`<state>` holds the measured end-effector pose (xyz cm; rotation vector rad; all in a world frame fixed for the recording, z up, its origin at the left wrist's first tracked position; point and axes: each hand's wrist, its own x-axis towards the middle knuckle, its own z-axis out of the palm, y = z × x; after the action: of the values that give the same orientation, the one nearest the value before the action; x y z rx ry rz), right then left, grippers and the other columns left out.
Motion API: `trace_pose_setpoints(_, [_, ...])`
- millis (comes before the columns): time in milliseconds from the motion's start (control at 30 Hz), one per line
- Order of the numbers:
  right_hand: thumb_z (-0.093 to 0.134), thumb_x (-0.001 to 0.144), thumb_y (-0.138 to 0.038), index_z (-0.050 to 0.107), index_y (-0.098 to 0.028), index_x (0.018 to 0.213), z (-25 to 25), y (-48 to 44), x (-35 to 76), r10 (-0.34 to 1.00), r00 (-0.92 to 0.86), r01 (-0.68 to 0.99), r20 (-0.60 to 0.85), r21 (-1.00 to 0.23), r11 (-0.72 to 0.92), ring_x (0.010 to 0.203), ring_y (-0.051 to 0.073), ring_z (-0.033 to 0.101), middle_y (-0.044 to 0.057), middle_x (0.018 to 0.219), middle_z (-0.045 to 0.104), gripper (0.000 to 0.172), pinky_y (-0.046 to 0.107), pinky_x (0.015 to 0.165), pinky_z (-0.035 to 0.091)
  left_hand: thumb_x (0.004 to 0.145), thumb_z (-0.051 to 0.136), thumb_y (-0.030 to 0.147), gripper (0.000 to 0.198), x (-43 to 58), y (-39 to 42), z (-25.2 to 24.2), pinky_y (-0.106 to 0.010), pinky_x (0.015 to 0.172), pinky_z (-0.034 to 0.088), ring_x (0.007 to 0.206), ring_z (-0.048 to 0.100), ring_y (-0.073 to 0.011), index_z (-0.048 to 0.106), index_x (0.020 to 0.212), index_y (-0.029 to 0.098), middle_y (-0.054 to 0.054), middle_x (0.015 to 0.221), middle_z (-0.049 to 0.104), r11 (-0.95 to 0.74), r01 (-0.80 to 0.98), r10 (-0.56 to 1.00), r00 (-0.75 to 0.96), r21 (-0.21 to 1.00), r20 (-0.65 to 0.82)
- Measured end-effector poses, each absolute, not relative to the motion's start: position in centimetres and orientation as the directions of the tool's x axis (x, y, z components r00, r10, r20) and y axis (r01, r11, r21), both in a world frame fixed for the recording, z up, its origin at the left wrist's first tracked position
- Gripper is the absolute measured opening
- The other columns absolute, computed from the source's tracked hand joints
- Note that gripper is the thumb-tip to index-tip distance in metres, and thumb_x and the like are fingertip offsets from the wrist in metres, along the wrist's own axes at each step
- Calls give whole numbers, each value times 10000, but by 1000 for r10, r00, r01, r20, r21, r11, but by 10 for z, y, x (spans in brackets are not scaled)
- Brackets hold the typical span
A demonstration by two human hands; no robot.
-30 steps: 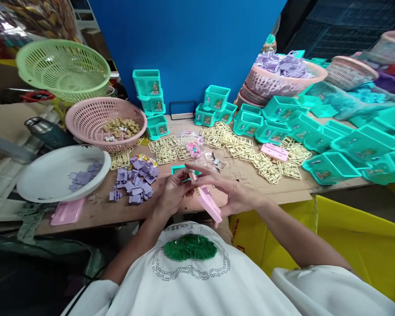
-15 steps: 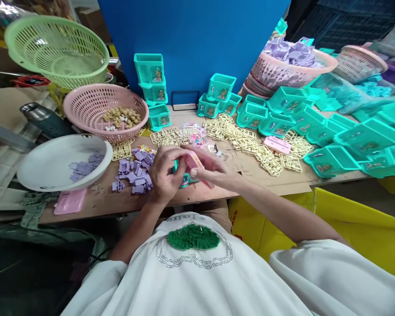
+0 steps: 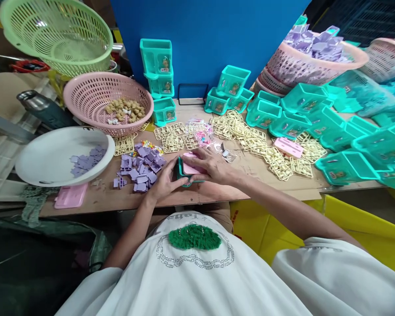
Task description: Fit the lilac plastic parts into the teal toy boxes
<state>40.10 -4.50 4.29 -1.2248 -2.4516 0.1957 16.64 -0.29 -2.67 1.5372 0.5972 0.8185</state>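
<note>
A teal plastic box sits at the table's front edge, largely hidden by both hands. My left hand is closed around its left side. In my right hand is a pink plastic panel, held flat at the opening of the box. Whether the panel is seated or only resting there, I cannot tell. Just left of my left hand lies a pile of small purple plastic parts. Small bags of pink and blue bits lie beyond the hands.
Cream sprue frames and another pink panel lie to the right, before many teal boxes. At left stand a white basin, a pink basket and a flask. A blue board rises behind.
The pink panel, earlier raised and tilted between both hands, now lies flat at the teal box. My left hand has moved down to the box's side. The view has shifted slightly.
</note>
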Motion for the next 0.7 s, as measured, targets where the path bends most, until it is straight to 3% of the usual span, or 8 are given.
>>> trace_pose_setpoints(133, [429, 1014, -730, 515, -205, 1596, 45, -45, 398, 791, -535, 728, 296, -313, 609, 1156, 328, 578, 195, 1307, 602, 788, 495, 984, 505, 866, 831, 431, 737, 167, -2, -26, -487, 1270, 433, 1516, 510, -341, 552, 1506, 196, -169, 1587, 555, -54, -120, 764, 634, 991, 118])
trace_pose_setpoints(467, [375, 1037, -732, 535, -235, 1586, 38, -43, 394, 767, -589, 755, 253, -164, 634, 1165, 341, 585, 186, 1281, 650, 758, 560, 1041, 440, 874, 829, 356, 640, 167, -2, -18, -493, 1264, 447, 1495, 534, -346, 585, 1445, 201, -162, 1520, 605, 30, -151, 734, 675, 988, 81])
trace_pose_setpoints(533, [396, 1031, -747, 546, -248, 1577, 36, -43, 395, 772, -572, 748, 277, -211, 630, 1207, 348, 593, 183, 1325, 655, 755, 576, 1066, 431, 854, 849, 346, 680, 167, -2, -18, -499, 1271, 438, 1501, 529, -354, 576, 1459, 198, -164, 1552, 583, 44, -152, 734, 676, 987, 71])
trace_pose_setpoints(700, [171, 1119, -625, 450, -288, 1638, 34, -36, 397, 877, -340, 690, 341, -543, 478, 1368, 319, 572, 137, 1511, 614, 679, 563, 1169, 418, 812, 887, 331, 839, 167, -1, -21, -512, 1305, 385, 1546, 480, -347, 498, 1543, 198, -171, 1646, 508, 93, -140, 746, 666, 986, 25])
